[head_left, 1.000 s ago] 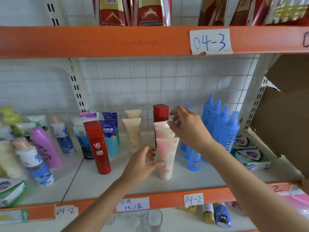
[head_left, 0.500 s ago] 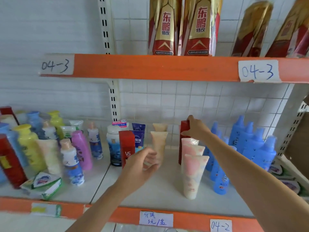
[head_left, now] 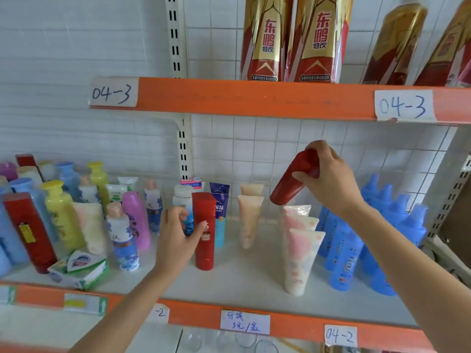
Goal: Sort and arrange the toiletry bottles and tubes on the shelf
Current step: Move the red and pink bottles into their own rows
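Observation:
My right hand grips a red bottle by its top and holds it tilted in the air above the row of pink-and-white tubes. My left hand is curled around the left side of a second red bottle that stands upright on the white shelf. Behind that bottle stand a blue tube and two beige tubes. A cluster of blue bottles fills the right side.
Many mixed bottles in yellow, purple, blue and red crowd the left bay, with a green-and-white soap box lying in front. The orange upper shelf beam hangs overhead. A slotted upright divides the bays.
My right hand has lifted the red bottle from the back of the shelf and tilted it. My left hand has moved onto the other red bottle. The view has shifted left and upward.

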Demonstrator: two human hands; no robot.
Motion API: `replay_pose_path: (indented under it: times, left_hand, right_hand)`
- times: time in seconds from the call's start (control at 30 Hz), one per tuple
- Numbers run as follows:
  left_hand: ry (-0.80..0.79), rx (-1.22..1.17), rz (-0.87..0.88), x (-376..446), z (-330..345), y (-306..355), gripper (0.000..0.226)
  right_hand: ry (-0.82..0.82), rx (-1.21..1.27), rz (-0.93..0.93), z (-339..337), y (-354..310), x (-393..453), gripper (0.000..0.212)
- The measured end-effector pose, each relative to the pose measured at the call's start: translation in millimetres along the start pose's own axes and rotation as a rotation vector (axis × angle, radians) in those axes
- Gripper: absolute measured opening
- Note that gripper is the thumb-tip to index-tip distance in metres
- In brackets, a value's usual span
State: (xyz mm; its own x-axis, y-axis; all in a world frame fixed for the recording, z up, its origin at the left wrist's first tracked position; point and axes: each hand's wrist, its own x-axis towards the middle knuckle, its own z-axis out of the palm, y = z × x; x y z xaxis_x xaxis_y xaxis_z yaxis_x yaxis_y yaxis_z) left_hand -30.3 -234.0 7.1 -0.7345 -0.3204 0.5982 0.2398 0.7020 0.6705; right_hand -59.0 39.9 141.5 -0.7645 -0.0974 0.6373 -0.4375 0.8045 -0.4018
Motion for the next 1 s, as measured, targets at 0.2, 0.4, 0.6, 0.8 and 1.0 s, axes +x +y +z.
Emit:
replay_pose_path:
  times: [0.2, 0.4, 0.6, 0.8, 1.0]
  left_hand:
    - [-0.313, -0.155, -0.226, 10.6, 20.9, -17.3, 0.053]
    - [-0.323, -0.175, -0.195, 4.4, 25.6, -7.8, 0.050]
    - [-0.163, -0.381, -0.119, -6.9, 5.3, 11.8, 0.049]
    - [-0.001, -0.471, -0.201, -43.7, -32.7, 20.0, 0.047]
    - [0.025, -0.328, -0.289, -88.0, -93.7, -8.3, 0.050]
  right_hand:
    - [0.048, -0.002, -0.086, -5.1, -14.5, -23.4, 0.045]
    - [0.053, 0.009, -0.141, -9.7, -23.4, -35.8, 0.043]
    - [0.103, 0.018, -0.274, -17.2, -36.5, -50.6, 0.044]
    - [-0.042, 0.243, -0.352, -12.1, -60.0, -59.2, 0.046]
    - [-0.292, 0.357, -0.366, 41.9, -96.2, -75.0, 0.049]
